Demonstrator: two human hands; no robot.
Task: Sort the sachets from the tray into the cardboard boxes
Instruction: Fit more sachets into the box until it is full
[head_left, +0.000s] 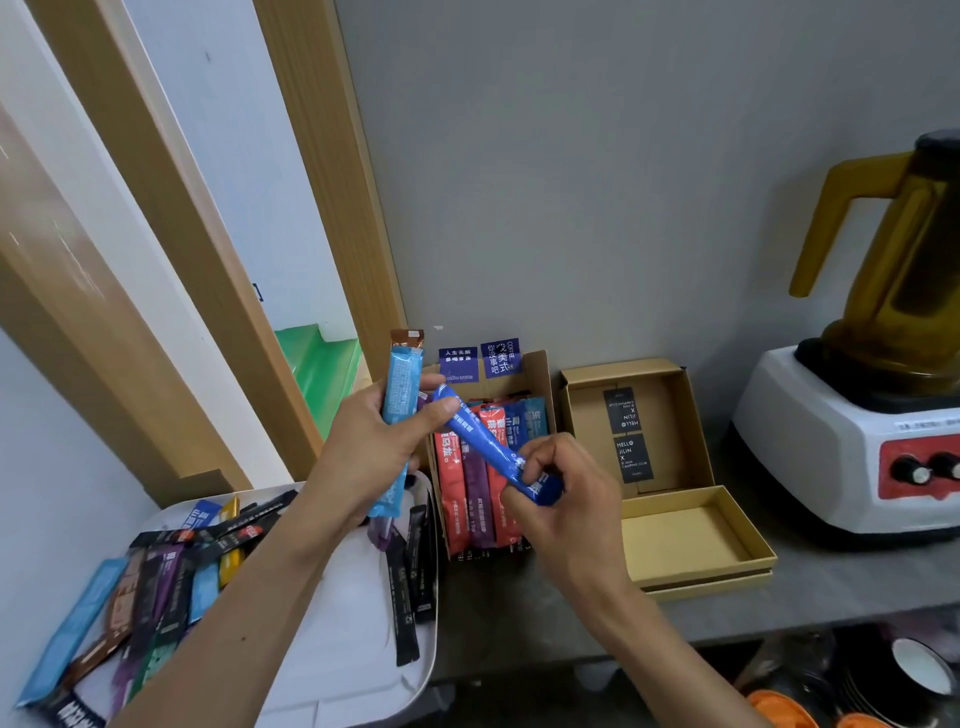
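left hand (374, 452): wrapped round a light blue sachet (401, 405), holding it upright above the tray's far edge. I can see a brown-topped sachet (408, 339) poking up right behind it, but can't tell from my end if it's in the same grip.
right hand (566, 499): fingertips pinching the low end of a dark blue sachet (483, 441).
dark blue sachet: slants across above the left box, top end touching the left thumb.
left box (540, 379): open cardboard, just right of the tray, with red, purple and blue sachets (478, 483) lying side by side in it.
right box (670, 426): open, just beside the left one, two black cards (628, 436) lying in it.
tray (353, 597): white, bottom left of my feed. There's a loose pile of sachets (156, 587) on its left side and a few black sticks (410, 582) along the right edge.
blender (857, 431): white base, amber jug, far right on the grey counter (831, 582).
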